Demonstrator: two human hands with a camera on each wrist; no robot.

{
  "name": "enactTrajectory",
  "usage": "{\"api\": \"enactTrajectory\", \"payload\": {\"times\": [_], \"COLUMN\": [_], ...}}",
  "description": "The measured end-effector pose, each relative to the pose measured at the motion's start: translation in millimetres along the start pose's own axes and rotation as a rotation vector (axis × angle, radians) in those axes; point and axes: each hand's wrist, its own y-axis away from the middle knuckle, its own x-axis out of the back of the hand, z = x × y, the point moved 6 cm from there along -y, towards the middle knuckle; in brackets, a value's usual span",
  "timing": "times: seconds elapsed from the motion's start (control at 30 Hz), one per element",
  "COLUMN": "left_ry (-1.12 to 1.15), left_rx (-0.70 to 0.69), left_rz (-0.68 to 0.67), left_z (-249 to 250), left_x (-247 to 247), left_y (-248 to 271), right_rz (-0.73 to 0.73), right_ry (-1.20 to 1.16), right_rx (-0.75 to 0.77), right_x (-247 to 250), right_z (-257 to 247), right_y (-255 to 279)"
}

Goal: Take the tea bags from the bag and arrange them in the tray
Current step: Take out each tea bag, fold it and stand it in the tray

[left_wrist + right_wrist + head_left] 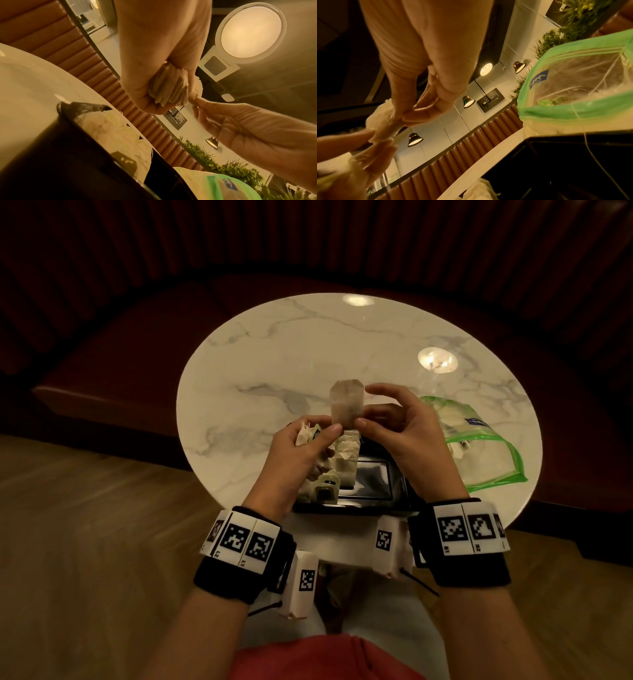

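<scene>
Hands pinch one upright tea bag (346,407) together: left hand (301,451) also clutching a bunch, right hand (402,428)

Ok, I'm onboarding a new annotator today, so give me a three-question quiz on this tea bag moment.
1. True or false: the tray already holds tea bags.
2. On which side of the tray does the green-edged zip bag lie: A) left, B) right, C) in front of it?
3. Fill in: besides helping hold the raised tea bag, the left hand grips a ____ of tea bags.

Key: 1 true, a row stands in its left part. 2 B. 3 bunch; the right hand pinches only the raised one.
</scene>
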Motion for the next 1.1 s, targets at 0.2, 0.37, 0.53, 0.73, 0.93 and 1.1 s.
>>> {"api": "enactTrajectory", "payload": {"times": [0.2,0.37,0.53,0.73,0.93,1.1], "left_ry": [0.006,0.045,0.02,-0.034,-0.1,-0.09], "left_rx": [-0.108,-0.13,-0.121,-0.102,-0.079,-0.057], "left_rz": [0.068,0.079,0.046,-0.02,-0.079,-0.054], "left_z": [13,19,20,13,11,8], "left_x": [3,4,1,-4,-6,-4], "left_y": [3,2,3,3,2,1], "right_rz": [-0.038,-0.084,-0.056,-0.044,-0.01,-0.009], "right_ry": [0.02,0.01,0.017,0.015,0.059,0.137], "right_rx": [0.016,-0.01,0.001,-0.022,0.08,0.059], "right_x": [1,-4,-1,1,1,0], "right_z": [-5,-1,-2,3,-9,-5], "right_y": [0,2,2,2,3,0]}}
